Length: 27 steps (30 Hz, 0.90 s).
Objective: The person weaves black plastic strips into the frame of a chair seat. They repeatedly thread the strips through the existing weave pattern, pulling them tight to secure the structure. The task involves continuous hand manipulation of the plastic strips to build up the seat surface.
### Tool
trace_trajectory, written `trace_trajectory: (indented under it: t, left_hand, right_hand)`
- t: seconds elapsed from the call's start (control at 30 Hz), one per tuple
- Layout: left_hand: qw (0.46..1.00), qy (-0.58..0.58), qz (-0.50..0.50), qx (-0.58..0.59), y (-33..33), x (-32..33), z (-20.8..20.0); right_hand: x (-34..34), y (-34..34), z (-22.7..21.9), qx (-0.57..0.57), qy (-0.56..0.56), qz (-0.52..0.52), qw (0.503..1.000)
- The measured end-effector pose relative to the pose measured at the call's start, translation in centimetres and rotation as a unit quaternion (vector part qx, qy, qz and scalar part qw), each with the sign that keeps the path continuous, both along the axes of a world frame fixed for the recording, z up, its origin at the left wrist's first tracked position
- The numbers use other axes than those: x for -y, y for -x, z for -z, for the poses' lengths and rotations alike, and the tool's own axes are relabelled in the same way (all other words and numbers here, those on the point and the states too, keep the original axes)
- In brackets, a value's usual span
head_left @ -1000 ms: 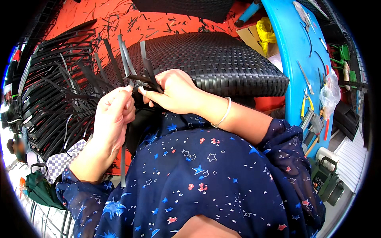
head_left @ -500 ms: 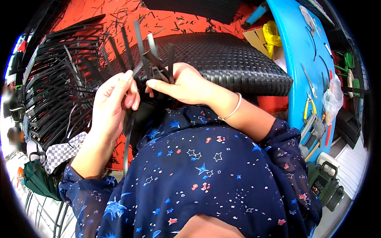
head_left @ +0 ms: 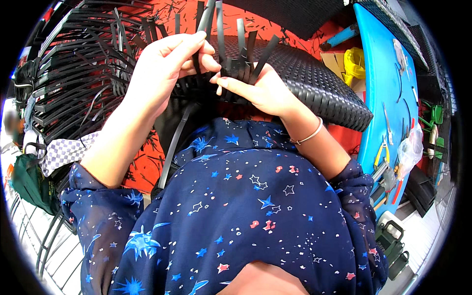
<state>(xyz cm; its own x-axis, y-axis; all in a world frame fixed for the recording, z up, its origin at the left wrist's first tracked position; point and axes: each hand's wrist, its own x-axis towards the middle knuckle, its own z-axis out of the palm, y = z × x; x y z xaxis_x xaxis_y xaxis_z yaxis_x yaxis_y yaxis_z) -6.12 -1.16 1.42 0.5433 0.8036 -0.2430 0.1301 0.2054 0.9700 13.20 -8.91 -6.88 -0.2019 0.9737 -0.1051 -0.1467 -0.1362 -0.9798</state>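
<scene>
With your left hand [head_left: 169,69], you are pinching one dark strip [head_left: 207,18] between the thumb and the forefinger, and the other fingers are curling; this hand is staying to the left of the woven black panel [head_left: 314,73]. With your right hand [head_left: 263,91], you are holding a small woven cluster of upright strips [head_left: 241,64] at the near left side of the panel. The right thumb is pressing near its lower part, while the fingers behind are being partly hidden. Another long strip [head_left: 173,145] is hanging on the near left of the panel, toward your lap. Many curved black slats [head_left: 73,64] are lying farther left of the panel. The red floor [head_left: 142,179] is showing around the panel, with dark scraps. To the right of the panel, the blue surface [head_left: 376,73] is carrying yellow-handled pliers [head_left: 377,158] and a clear plastic bag [head_left: 409,150].
</scene>
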Motion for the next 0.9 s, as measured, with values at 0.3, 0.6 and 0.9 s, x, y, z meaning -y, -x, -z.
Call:
trace_trajectory:
  t: [0.3,0.6,0.9]
  left_hand:
    - [1.0,-0.023,0.011,0.004,-1.1,0.3,-0.7]
    - [0.958,-0.249,-0.122,0.07,0.7,-0.6,-0.5]
    - [0.794,-0.549,0.113,-0.233,1.6,4.1,-0.2]
  right_hand:
    - [-0.3,0.3,0.1,-0.016,-0.032,0.002,0.999]
    - [-0.1,0.3,-0.3,0.051,-0.03,0.005,0.998]
    - [0.0,0.8,0.8,0.017,-0.037,0.063,0.997]
